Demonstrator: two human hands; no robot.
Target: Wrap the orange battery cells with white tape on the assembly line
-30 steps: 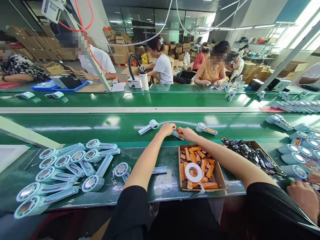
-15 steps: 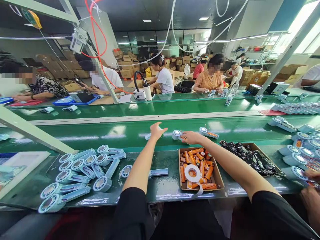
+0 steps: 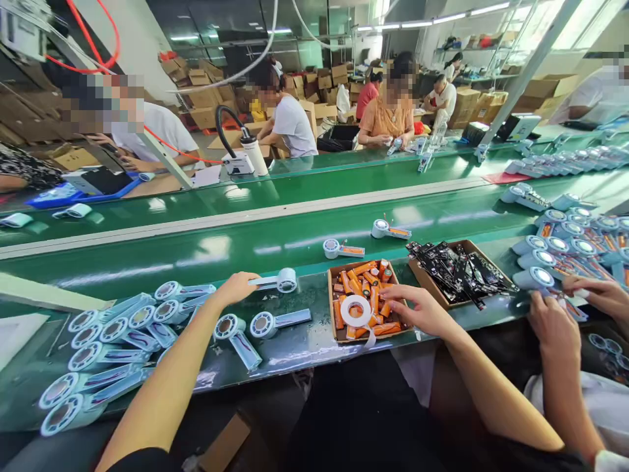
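My left hand (image 3: 238, 287) is closed round the handle end of a light-blue handheld fan (image 3: 286, 280), its round head pointing right, at the near edge of the belt. My right hand (image 3: 417, 308) reaches over a cardboard box (image 3: 335, 334) of orange cylindrical batteries (image 3: 352, 282). Its fingers are apart, with the tips at the batteries; no battery is clearly gripped. A roll of white tape (image 3: 356, 311) lies on top of the batteries. Two more fans, one fan (image 3: 263, 324) and another fan (image 3: 230, 326), lie on the bench between my arms.
Several fans (image 3: 115, 330) are heaped at the left. On the green belt (image 3: 221, 252) lie two fans with orange batteries in their handles. A box of black circuit boards (image 3: 462, 272) stands right of the batteries. A co-worker's hands (image 3: 555, 321) work at the far right beside more fans.
My left hand has come back from the belt to the bench edge, with a fan in it. My right hand has left the fan on the belt for the battery box. The view has shifted.
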